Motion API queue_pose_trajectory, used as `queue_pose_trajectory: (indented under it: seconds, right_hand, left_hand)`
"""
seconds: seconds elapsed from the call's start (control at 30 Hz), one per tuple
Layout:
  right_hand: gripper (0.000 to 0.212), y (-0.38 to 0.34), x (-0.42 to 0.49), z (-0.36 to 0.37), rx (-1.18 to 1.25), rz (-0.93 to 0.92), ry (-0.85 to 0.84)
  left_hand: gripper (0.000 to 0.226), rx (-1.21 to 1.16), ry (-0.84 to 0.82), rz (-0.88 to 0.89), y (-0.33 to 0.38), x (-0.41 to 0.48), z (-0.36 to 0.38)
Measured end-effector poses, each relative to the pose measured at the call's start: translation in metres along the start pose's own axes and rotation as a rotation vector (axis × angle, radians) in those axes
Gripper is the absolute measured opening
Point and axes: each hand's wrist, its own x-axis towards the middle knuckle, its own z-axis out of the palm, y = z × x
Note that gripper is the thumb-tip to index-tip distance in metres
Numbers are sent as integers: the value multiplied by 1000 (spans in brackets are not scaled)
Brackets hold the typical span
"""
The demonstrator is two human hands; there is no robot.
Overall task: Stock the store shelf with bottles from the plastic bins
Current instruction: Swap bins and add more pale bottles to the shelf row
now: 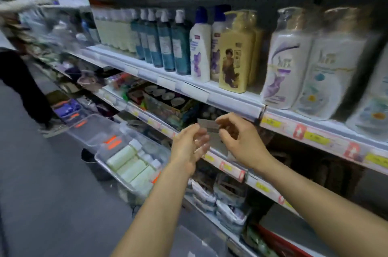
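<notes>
A clear plastic bin (105, 157) on the floor at lower left holds several pale green bottles (130, 164) with white caps. A second clear bin (92, 128) behind it looks nearly bare. The shelf (210, 93) at chest height carries teal pump bottles (168, 44), white bottles (200, 46) with blue caps, a yellow bottle (235, 55) and large white pump bottles (287, 63). My left hand (190, 147) and right hand (237, 137) meet below that shelf edge. The right hand pinches a small clear strip (206, 125); the left hand's fingers are apart beside it.
A person in dark trousers (19, 84) stands at the far left of the aisle. Lower shelves (231, 167) hold boxed goods and packets, with yellow and red price tags along their edges. Grey floor stretches at the lower left.
</notes>
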Motion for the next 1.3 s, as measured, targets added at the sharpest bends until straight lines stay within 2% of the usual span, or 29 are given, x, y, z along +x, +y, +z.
queue_pose_trajectory:
  seconds: [0.1,0.23,0.33,0.43,0.63,0.73,0.97,1.17,1.3]
  right_hand:
    - [21,-2,28,69,59,41,-85]
    - [16,-2,66,170,134,148,-195]
    - [20,-5,90,241,234,258,-254]
    - [15,-7,111,310,285,412,-310]
    - [15,3,118,389,330,664,-344]
    - [10,12,125,417,320,757,-368]
    - [12,33,158,474,321,904,-420]
    - [9,67,199,541,354,1013,-368]
    - [13,97,217,589,373,1157,-302]
  left_hand:
    - [18,-22,32,-56,25,28,-59]
    - [19,-44,152,-84,61,68,-148]
    - [14,-30,234,-126,85,94,-214]
    - [16,-20,302,-153,106,123,-276]
    - [14,57,370,-233,121,159,-355]
    - [19,78,390,-258,124,183,-382]
    - [9,92,333,-316,134,239,-419]
    - [18,185,280,-378,142,333,-447]
    - [23,288,231,-473,130,403,-462]
